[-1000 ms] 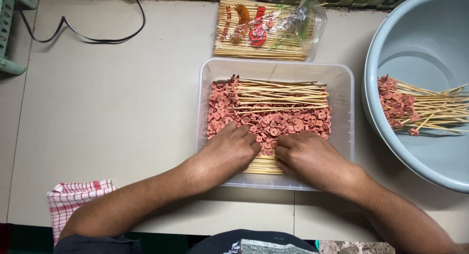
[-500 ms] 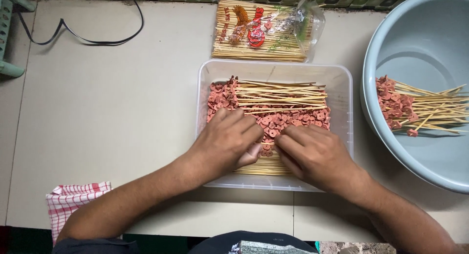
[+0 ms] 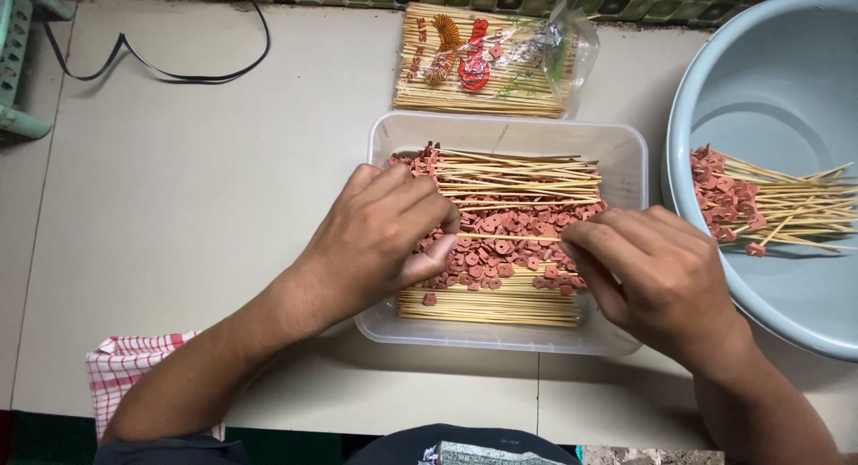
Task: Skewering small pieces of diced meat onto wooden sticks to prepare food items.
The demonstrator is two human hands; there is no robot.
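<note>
A clear plastic tub point(image 3: 626, 152) on the table holds many small red sausage slices point(image 3: 500, 250) and bamboo skewers point(image 3: 518, 174). Between my two hands stretches one bare skewer point(image 3: 509, 238), held level over the slices. My left hand point(image 3: 380, 237) pinches its left end, fingers curled over the pile. My right hand point(image 3: 657, 273) pinches its right end at the tub's right side. A bundle of plain skewers point(image 3: 487, 308) lies along the tub's near wall.
A grey-blue basin point(image 3: 769, 98) at the right holds finished skewers with slices point(image 3: 760, 206). A plastic bag of skewers point(image 3: 487, 63) lies behind the tub. A black cable point(image 3: 179, 71) runs at top left, a red checked cloth point(image 3: 134, 371) at bottom left.
Both hands rose from the near side of the tub and moved apart. A single skewer now spans between their fingertips.
</note>
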